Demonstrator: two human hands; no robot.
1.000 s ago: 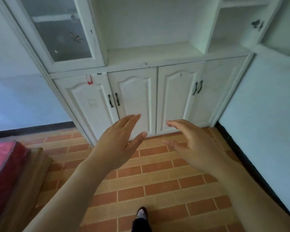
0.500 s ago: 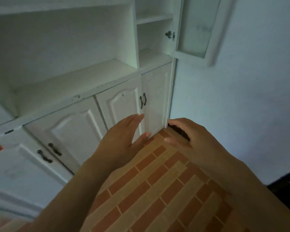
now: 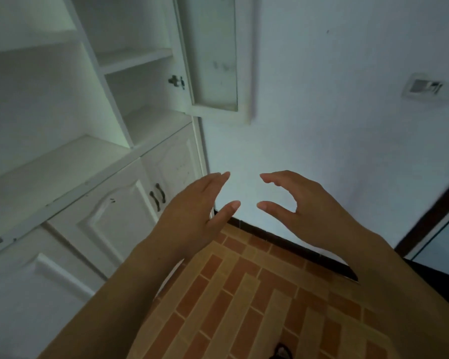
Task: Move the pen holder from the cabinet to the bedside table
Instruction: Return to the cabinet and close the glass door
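The white cabinet (image 3: pixel 70 161) fills the left side of the view, its open shelves bare as far as I can see. No pen holder and no bedside table are in view. My left hand (image 3: pixel 192 211) floats in front of the cabinet's right lower doors, fingers spread, holding nothing. My right hand (image 3: pixel 303 206) hovers beside it in front of the wall, fingers curved and apart, also holding nothing. The two hands face each other with a gap between them.
A glass cabinet door (image 3: pixel 213 55) stands swung open at the upper middle. A pale wall (image 3: pixel 335 112) with a socket plate (image 3: pixel 423 86) is to the right. Brick-pattern floor tiles (image 3: pixel 244 307) lie below. A dark door frame (image 3: pixel 430 216) runs at the far right.
My view has swung to the right, from facing the cabinet to its right end and the wall. Both hands stay raised and apart, holding nothing.
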